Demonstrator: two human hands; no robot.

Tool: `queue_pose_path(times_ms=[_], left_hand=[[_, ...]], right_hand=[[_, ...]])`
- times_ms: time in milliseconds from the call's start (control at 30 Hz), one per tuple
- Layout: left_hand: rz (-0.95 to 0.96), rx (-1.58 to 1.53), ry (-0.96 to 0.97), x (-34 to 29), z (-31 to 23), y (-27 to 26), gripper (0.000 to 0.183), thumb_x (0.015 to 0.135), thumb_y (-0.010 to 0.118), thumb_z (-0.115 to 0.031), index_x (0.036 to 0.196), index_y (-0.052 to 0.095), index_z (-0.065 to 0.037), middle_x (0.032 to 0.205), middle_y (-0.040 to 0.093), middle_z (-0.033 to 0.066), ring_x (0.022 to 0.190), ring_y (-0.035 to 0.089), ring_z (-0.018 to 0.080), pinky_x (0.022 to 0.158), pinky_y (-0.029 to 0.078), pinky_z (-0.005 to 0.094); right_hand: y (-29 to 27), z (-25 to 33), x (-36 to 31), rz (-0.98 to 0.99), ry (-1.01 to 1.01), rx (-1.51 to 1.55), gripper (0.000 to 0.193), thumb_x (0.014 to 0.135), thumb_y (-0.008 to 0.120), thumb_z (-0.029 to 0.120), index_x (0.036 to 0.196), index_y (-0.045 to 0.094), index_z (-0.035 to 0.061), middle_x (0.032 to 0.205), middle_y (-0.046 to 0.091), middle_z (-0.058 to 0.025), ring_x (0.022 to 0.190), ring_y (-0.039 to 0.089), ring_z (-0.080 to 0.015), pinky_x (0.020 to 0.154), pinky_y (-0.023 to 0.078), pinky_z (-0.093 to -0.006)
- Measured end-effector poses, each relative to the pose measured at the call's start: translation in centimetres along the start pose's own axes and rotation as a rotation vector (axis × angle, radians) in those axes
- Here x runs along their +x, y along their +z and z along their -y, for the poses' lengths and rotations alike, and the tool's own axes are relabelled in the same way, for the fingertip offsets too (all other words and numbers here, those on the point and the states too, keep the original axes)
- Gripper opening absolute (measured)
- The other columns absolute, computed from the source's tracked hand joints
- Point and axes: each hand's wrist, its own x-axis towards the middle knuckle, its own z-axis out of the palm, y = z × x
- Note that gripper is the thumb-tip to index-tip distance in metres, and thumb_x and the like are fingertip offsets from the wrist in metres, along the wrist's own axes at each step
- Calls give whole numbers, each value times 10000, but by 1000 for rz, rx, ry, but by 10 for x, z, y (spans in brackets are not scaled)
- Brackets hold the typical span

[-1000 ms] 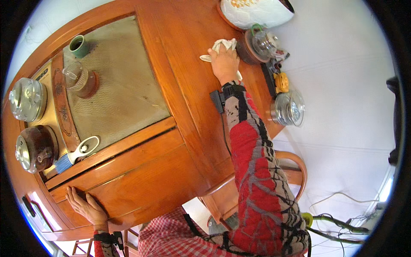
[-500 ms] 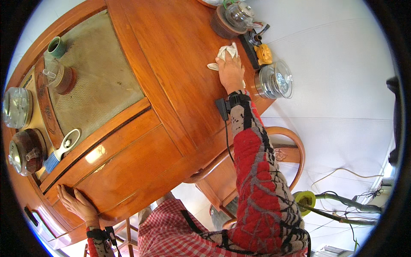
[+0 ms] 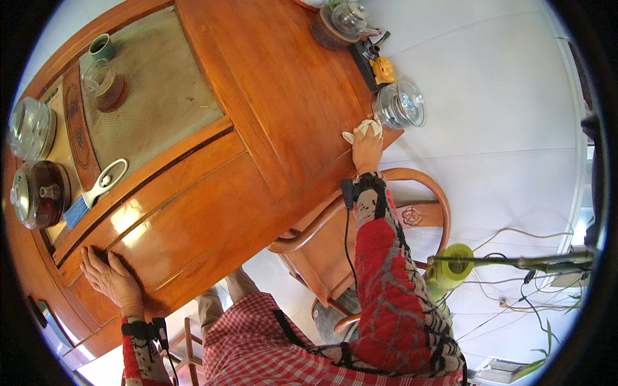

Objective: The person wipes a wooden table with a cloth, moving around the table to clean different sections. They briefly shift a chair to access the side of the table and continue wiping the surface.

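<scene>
Tea room, home or office unclear.
Wooden tea table (image 3: 277, 96) with inset tray (image 3: 158, 80); glass teapot (image 3: 53, 207); green teacup (image 3: 101, 47); wooden armchair (image 3: 329, 260).

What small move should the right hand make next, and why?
Probably slide the right hand and the white cloth slightly leftward across the wooden tabletop: the cloth lies close beside the lidded glass pot, near the table's corner, so pushing farther right might bump the pot or run off the edge, while bare wood stretches leftward.
</scene>
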Motion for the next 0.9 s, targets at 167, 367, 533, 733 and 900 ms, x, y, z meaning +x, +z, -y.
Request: queue_pose_path(times_ms=[167, 367, 533, 733, 900], left_hand=[[19, 35, -10, 0, -5, 0, 609, 1076, 457, -412, 1581, 385, -80, 1681, 328, 105, 1559, 221, 413, 1275, 160, 521], [82, 34, -45, 0, -11, -5, 612, 1077, 445, -402, 1592, 359, -83, 1696, 296, 101, 1565, 197, 433, 1281, 143, 526], [89, 14, -52, 1, -14, -7, 610, 1076, 453, -383, 1599, 351, -87, 1702, 284, 98, 1567, 192, 434, 1281, 140, 528], [68, -14, -23, -1, -12, -7, 614, 1071, 459, -376, 1595, 356, -73, 1702, 283, 103, 1569, 181, 426, 1287, 124, 513], [53, 5, -16, -1, -10, -7, 620, 1071, 449, -372, 1589, 356, -43, 1700, 285, 107, 1570, 179, 416, 1288, 124, 511]], right_hand=[[17, -12, -43, -108, -199, -146, 644, 998, 573, 495, 1434, 572, 21, 1458, 517, -343, 1367, 448, -548, 1133, 378, -614], [-11, 44, -122, -189, -301, 30, 551, 1008, 601, 371, 1379, 606, -36, 1434, 514, -370, 1372, 433, -552, 1154, 340, -607], [-36, 82, -165, -17, -326, 58, 580, 1029, 567, 385, 1443, 554, -20, 1453, 514, -347, 1411, 401, -528, 1158, 330, -588], [-26, 84, -129, 30, -230, 8, 600, 1032, 560, 430, 1482, 541, 34, 1474, 521, -310, 1445, 389, -495, 1170, 324, -597], [-13, 92, -74, 62, -154, -81, 628, 1029, 549, 461, 1496, 535, 41, 1490, 518, -301, 1450, 393, -483, 1186, 313, -588]])
